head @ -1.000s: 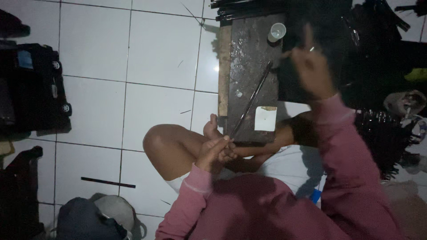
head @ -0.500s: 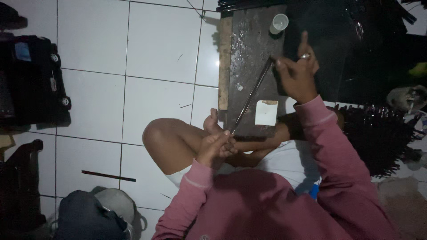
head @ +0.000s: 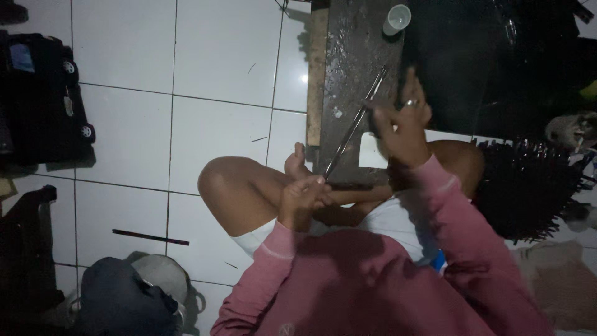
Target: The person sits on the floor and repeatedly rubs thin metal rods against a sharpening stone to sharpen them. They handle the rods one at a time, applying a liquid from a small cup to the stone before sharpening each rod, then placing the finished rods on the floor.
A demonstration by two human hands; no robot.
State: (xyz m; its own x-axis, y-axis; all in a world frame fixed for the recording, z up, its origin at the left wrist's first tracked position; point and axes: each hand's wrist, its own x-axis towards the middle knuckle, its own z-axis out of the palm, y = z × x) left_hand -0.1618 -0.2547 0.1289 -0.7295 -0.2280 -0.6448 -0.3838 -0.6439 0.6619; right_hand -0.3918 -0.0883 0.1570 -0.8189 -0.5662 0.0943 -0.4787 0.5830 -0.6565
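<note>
Our right hand (head: 404,121) had dropped from the upper right onto the thin metal rod (head: 353,127) at centre frame; our left hand (head: 301,198) gripped its lower end over the dark board (head: 348,56).

The thin metal rod (head: 354,124) I hold is long, straight and grey. It slants across the dark wooden board (head: 348,56), its lower end pinched in my left hand (head: 303,198), its upper part beside my right hand (head: 401,124).
</note>
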